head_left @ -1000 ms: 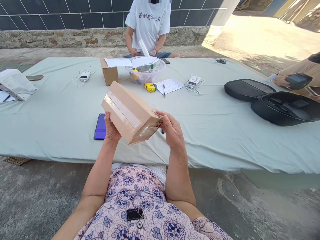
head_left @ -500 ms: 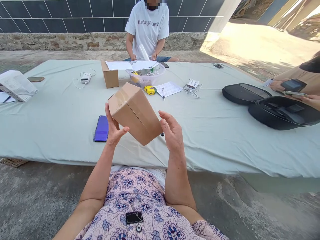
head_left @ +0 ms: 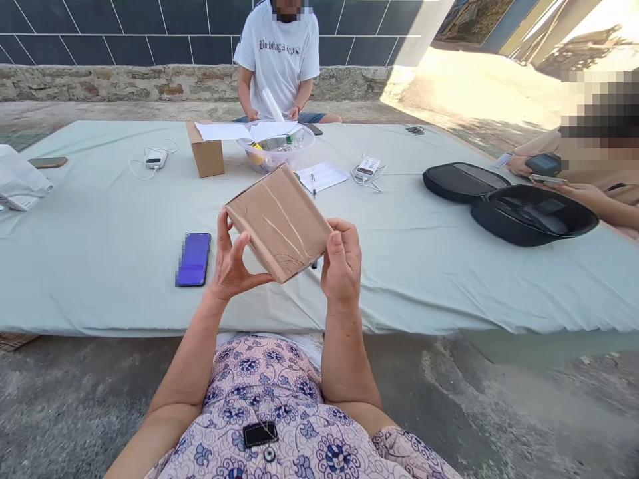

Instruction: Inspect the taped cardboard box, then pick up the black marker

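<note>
I hold a brown cardboard box (head_left: 279, 219) up in front of me with both hands, above the near edge of a pale green sheet (head_left: 124, 266). My left hand (head_left: 230, 263) grips its lower left corner with fingers and thumb. My right hand (head_left: 341, 262) curls round its right edge. A broad face with clear tape strips is turned toward me. A blue phone (head_left: 194, 259) lies on the sheet just left of my left hand.
Farther back stand a small open cardboard box (head_left: 206, 152), a clear bowl (head_left: 276, 148) with papers, a power bank (head_left: 155, 158) and a sheet with a pen (head_left: 322, 176). Two black cases (head_left: 506, 199) lie right. One person sits opposite, another at right.
I have turned the box over in my hands, from its taped long side, past a plain side, to a broad taped face. My right hand let go briefly and now grips it again.
</note>
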`<state>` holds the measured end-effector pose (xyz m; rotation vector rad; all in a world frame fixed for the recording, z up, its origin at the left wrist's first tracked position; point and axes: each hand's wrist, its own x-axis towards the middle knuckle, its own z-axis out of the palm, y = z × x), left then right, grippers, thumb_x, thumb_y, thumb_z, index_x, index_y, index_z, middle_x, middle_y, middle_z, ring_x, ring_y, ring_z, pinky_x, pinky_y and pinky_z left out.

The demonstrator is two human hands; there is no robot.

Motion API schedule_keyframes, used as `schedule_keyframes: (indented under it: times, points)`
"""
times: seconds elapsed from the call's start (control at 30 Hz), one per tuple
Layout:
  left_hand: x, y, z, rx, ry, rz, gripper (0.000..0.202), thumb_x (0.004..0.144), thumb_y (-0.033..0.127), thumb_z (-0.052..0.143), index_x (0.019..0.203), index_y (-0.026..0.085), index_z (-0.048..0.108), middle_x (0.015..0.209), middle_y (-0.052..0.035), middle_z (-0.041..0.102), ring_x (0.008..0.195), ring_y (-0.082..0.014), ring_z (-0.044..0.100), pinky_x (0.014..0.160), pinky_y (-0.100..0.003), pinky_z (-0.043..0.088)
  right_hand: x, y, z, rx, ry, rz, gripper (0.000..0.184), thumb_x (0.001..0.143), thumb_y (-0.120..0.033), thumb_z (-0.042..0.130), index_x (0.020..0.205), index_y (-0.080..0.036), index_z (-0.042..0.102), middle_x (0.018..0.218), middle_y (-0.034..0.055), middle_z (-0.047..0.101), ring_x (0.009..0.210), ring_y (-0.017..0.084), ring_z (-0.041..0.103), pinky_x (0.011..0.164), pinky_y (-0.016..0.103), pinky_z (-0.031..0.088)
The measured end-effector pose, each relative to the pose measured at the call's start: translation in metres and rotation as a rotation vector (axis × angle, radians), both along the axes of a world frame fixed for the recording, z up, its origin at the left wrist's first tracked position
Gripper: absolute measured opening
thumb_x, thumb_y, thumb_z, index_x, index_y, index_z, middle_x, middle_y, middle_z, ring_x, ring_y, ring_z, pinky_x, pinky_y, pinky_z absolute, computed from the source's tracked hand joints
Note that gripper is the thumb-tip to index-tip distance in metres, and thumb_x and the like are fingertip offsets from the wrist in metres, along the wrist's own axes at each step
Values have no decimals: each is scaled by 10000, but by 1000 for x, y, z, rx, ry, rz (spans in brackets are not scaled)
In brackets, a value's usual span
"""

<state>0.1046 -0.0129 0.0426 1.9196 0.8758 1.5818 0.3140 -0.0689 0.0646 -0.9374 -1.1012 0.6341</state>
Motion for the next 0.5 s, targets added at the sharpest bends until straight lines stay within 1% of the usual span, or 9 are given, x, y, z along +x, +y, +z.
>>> schedule_keyframes:
  times: [0.07,0.13,0.2,0.23,0.3,0.37,0.43,0.47,0.5]
  points:
    - [2,-5,2,-12,-25,-51,1040,348,607,1033,1236,298,587,1714,-150,229,1640,-455,79,1275,-631,224,-1,2,-1,6,-15,-33,402,970,-675,554,1135,-312,607,1150,44,683,1073,241,675,921,383,574]
    - [5,-11,5,-63,-121,-78,1145,374,626,1020,1361,317,528,1688,-154,287,1634,-430,147,1272,-588,270,-1,5,-3,5,-29,-60,391,973,-673,533,1121,-315,591,1200,50,681,1150,254,668,962,396,569]
    - [8,-16,8,-140,-282,-66,1205,443,690,973,1474,336,459,1601,-143,409,1581,-400,305,1233,-516,366,0,8,-5,6,-21,-58,382,967,-671,541,1098,-315,592,1240,56,687,1210,261,658,1025,421,550]
    - [9,-18,9,-173,-355,-53,1193,495,727,934,1510,342,438,1534,-129,470,1532,-380,389,1197,-472,416,0,10,-6,11,-10,-47,377,960,-668,558,1082,-314,598,1249,59,695,1228,264,655,1053,434,537]
    - [10,-19,10,-201,-431,-23,1056,632,777,833,1522,344,463,1390,-102,546,1421,-336,503,1118,-399,482,0,12,-9,27,15,-25,365,946,-655,597,1058,-308,613,1257,65,713,1253,271,651,1087,459,512]
    - [8,-18,11,-183,-417,6,825,766,786,719,1436,323,584,1264,-90,574,1317,-304,556,1067,-366,502,1,14,-11,29,29,-25,363,935,-647,621,1051,-302,624,1266,73,725,1274,281,645,1101,483,496]
    - [4,-16,12,-178,-375,37,675,830,775,654,1305,297,694,1156,-85,590,1219,-289,579,1047,-371,502,2,15,-12,13,17,-39,374,935,-652,619,1056,-299,630,1291,81,725,1299,291,635,1120,507,478]
    - [2,-16,12,-204,-357,48,635,838,766,650,1252,290,726,1114,-83,598,1180,-287,583,1043,-379,499,2,16,-13,2,6,-44,380,937,-657,612,1058,-297,633,1304,84,723,1309,295,630,1131,518,468]
    - [0,-16,14,-261,-350,51,603,836,752,663,1213,288,745,1084,-80,607,1156,-287,582,1042,-386,494,2,16,-14,-5,-2,-49,386,937,-662,607,1054,-296,636,1310,86,724,1313,299,629,1140,527,459]
